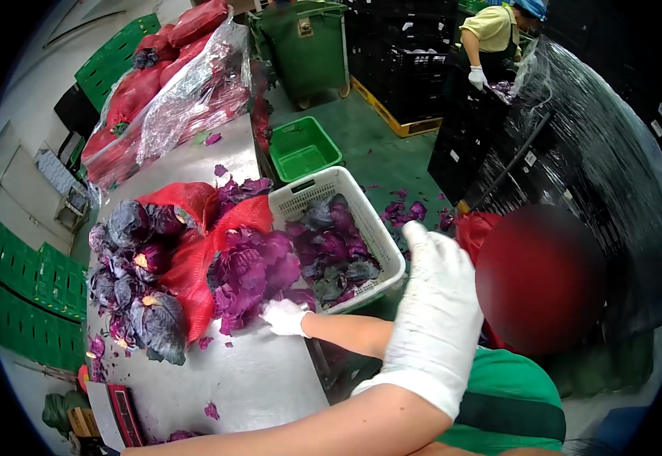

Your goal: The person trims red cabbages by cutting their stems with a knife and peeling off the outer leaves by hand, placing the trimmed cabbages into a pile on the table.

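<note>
My left hand [436, 319], in a white glove, is raised in the foreground with its fingers pointing away from me. It seems open, and nothing shows in it; the far side of the fingers is hidden. Beyond it stands a white plastic crate [392, 266] with purple cabbage heads and leaves [338, 243] inside. A co-worker's gloved hand [285, 317] touches the table beside a pile of loose purple leaves [251, 277]. My right hand is outside the view.
On the metal table [247, 380] lie red cabbages [156, 323] by a red mesh bag [194, 289]. Full red sacks [137, 99] are stacked behind. A green tub [304, 148] stands on the floor. The co-worker in green [509, 387] is close on the right; another person [490, 45] stands by black crates.
</note>
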`<action>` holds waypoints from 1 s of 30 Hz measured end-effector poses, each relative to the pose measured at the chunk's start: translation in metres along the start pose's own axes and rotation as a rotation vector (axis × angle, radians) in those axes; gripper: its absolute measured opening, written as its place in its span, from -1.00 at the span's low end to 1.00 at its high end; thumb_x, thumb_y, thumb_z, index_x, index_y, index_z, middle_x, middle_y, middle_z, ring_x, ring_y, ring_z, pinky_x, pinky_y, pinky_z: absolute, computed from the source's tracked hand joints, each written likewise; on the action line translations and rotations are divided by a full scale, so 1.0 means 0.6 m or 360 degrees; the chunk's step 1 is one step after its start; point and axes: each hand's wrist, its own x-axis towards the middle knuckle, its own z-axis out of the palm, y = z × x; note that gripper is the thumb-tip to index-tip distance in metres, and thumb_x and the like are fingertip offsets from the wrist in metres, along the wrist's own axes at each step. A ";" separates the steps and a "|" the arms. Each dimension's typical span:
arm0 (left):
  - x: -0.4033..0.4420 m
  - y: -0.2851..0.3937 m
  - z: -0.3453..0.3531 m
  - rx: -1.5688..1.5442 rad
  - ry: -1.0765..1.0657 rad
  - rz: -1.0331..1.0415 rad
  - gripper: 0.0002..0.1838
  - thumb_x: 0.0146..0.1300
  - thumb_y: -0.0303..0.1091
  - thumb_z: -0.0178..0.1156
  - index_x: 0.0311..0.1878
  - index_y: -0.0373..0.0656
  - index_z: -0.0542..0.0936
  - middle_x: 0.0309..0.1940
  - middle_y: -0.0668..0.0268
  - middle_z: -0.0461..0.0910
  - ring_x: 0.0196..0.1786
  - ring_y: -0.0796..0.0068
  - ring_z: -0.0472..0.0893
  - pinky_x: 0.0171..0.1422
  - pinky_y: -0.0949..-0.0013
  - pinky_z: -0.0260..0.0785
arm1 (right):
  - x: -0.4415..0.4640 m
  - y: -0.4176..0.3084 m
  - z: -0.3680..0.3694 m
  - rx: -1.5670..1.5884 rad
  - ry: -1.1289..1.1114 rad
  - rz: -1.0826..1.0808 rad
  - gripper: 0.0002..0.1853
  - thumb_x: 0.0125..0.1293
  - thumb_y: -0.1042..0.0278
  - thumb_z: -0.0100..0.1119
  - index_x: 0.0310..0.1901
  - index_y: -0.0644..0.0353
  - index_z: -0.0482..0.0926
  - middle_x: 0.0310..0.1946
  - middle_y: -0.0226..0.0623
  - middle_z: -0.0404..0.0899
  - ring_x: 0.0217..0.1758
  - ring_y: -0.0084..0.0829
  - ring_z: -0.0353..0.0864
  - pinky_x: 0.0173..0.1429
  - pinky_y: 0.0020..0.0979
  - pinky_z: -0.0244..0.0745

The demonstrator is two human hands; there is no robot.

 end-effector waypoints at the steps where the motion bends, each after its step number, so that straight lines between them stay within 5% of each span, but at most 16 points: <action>1: -0.006 0.002 0.000 0.0014 -0.0026 -0.0032 -0.54 0.33 -0.20 0.09 0.25 -0.17 0.57 0.16 0.12 0.50 0.31 0.03 0.41 0.49 -0.28 0.08 | 0.005 0.013 -0.001 0.0043 0.0196 0.0069 -0.69 0.18 0.22 0.19 -0.19 0.31 0.66 -0.14 -0.01 0.65 -0.05 -0.06 0.68 -0.10 -0.06 0.65; 6: -0.049 0.009 0.013 0.0109 0.0037 -0.0042 -0.51 0.28 -0.28 0.16 0.27 -0.21 0.55 0.12 0.12 0.53 0.24 0.00 0.46 0.47 -0.27 0.12 | -0.003 0.112 -0.078 0.0153 0.0313 0.0548 -0.71 0.19 0.21 0.03 -0.30 0.17 0.70 -0.29 0.01 0.69 -0.22 -0.03 0.73 -0.13 -0.06 0.64; 9: -0.054 0.024 0.040 0.0143 0.0323 -0.0132 -0.70 0.28 -0.28 0.12 0.00 -0.12 0.67 -0.12 0.18 0.62 0.08 0.16 0.55 0.41 -0.13 0.19 | -0.011 0.188 -0.115 0.0326 0.0539 0.0958 -0.65 0.28 0.13 -0.03 -0.25 0.11 0.74 -0.19 0.00 0.71 -0.10 0.04 0.70 0.04 -0.01 0.58; 13: -0.065 0.008 0.029 0.0145 0.0278 -0.0018 -0.66 0.23 -0.25 0.14 -0.01 -0.19 0.68 -0.06 0.18 0.64 0.09 0.16 0.56 0.43 -0.12 0.20 | -0.021 0.293 -0.131 0.0416 0.0983 0.1296 -0.63 0.33 0.15 -0.06 -0.27 0.20 0.71 -0.22 0.08 0.68 -0.06 0.13 0.66 0.09 -0.01 0.55; 15: -0.096 -0.020 0.018 0.0185 0.0372 0.0056 -0.65 0.22 -0.24 0.14 -0.02 -0.21 0.69 -0.06 0.15 0.64 0.08 0.15 0.57 0.42 -0.11 0.22 | -0.023 0.293 -0.149 0.0508 0.1085 0.1123 -0.66 0.33 0.20 -0.03 -0.28 0.25 0.68 -0.25 0.09 0.68 -0.15 0.11 0.68 -0.01 0.00 0.57; 16: -0.101 -0.030 0.023 0.0151 0.0411 0.0032 -0.65 0.22 -0.24 0.14 -0.02 -0.21 0.69 -0.07 0.15 0.64 0.08 0.15 0.57 0.42 -0.11 0.23 | 0.008 0.363 -0.110 -0.0041 0.0942 0.0847 -0.71 0.35 0.24 0.00 -0.31 0.21 0.68 -0.30 0.04 0.68 -0.24 0.05 0.67 -0.11 -0.03 0.55; 19: -0.092 -0.042 0.029 -0.0021 0.0434 -0.0128 -0.66 0.22 -0.25 0.14 -0.03 -0.22 0.69 -0.09 0.15 0.65 0.06 0.14 0.58 0.41 -0.10 0.24 | 0.039 0.241 -0.134 0.1160 0.1065 0.0663 -0.81 0.42 0.22 0.16 -0.14 0.09 0.70 -0.35 -0.48 0.61 -0.38 -0.60 0.50 -0.28 -0.42 0.46; 21: -0.083 -0.056 0.042 -0.0079 0.0398 -0.0246 -0.66 0.21 -0.26 0.14 -0.03 -0.22 0.69 -0.11 0.15 0.65 0.05 0.13 0.58 0.40 -0.10 0.25 | 0.078 0.143 -0.126 0.1406 0.0930 0.0509 -0.81 0.41 0.37 0.20 -0.02 0.19 0.66 -0.34 -0.55 0.60 -0.37 -0.69 0.47 -0.25 -0.55 0.46; 25: -0.077 -0.093 0.070 -0.0131 0.0282 -0.0439 -0.67 0.21 -0.27 0.13 -0.04 -0.22 0.69 -0.14 0.14 0.66 0.02 0.11 0.59 0.38 -0.09 0.27 | 0.124 0.004 -0.073 0.1707 0.0344 0.0072 -0.55 0.42 0.43 0.17 0.31 0.30 0.48 -0.12 -0.50 0.58 -0.26 -0.70 0.47 -0.15 -0.62 0.48; 27: -0.080 -0.107 0.075 -0.0148 0.0264 -0.0493 -0.67 0.20 -0.28 0.13 -0.04 -0.22 0.69 -0.15 0.14 0.66 0.01 0.11 0.60 0.37 -0.09 0.28 | 0.163 0.002 -0.002 0.1311 0.0390 -0.0206 -0.54 0.43 0.33 0.15 0.32 0.24 0.48 -0.01 -0.19 0.65 0.01 -0.39 0.64 0.16 -0.42 0.48; 29: -0.086 -0.122 0.074 -0.0144 0.0236 -0.0540 -0.67 0.20 -0.29 0.13 -0.05 -0.23 0.68 -0.17 0.14 0.66 0.00 0.10 0.60 0.36 -0.08 0.29 | 0.181 0.013 0.028 0.1088 0.0393 -0.0127 -0.57 0.45 0.29 0.11 0.31 0.13 0.50 0.02 -0.11 0.65 0.09 -0.31 0.64 0.26 -0.36 0.43; 30: -0.092 -0.131 0.072 -0.0139 0.0218 -0.0572 -0.67 0.20 -0.29 0.13 -0.05 -0.23 0.68 -0.18 0.14 0.66 0.00 0.10 0.60 0.36 -0.08 0.30 | 0.181 0.027 0.027 0.1189 0.0315 0.0019 -0.57 0.46 0.29 0.10 0.33 0.11 0.49 0.05 -0.16 0.65 -0.03 -0.40 0.65 0.14 -0.40 0.48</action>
